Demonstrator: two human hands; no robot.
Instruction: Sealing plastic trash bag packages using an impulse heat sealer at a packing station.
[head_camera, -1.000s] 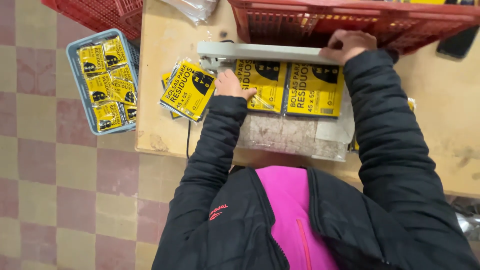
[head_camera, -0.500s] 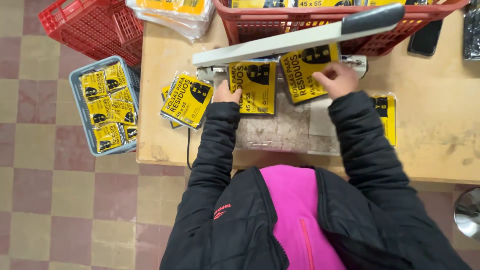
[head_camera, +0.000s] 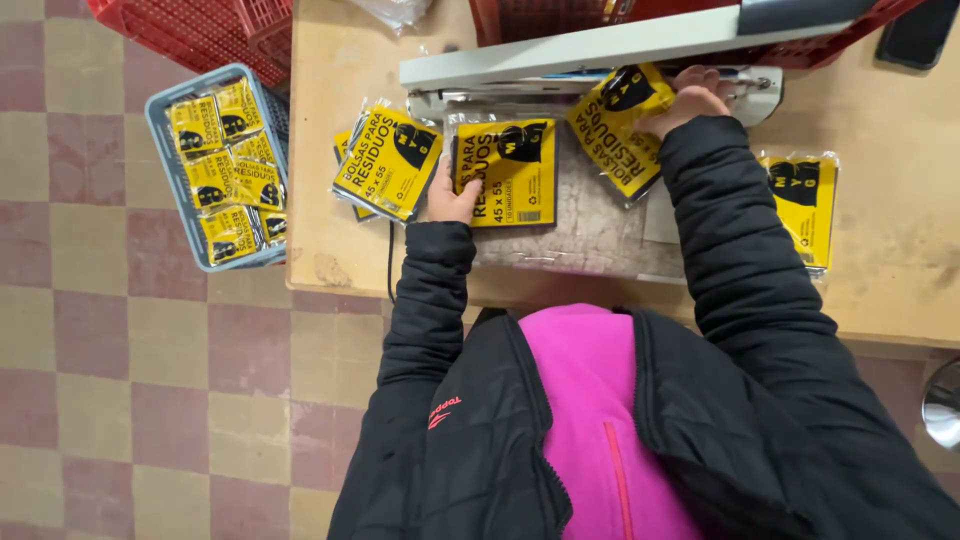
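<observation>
Yellow glossy flat packets: left hand presses one, right hand pinches another.

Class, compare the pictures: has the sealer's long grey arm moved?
Yes. The sealer arm has swung up off the machine base; earlier it lay pressed flat on the yellow packets.
</observation>
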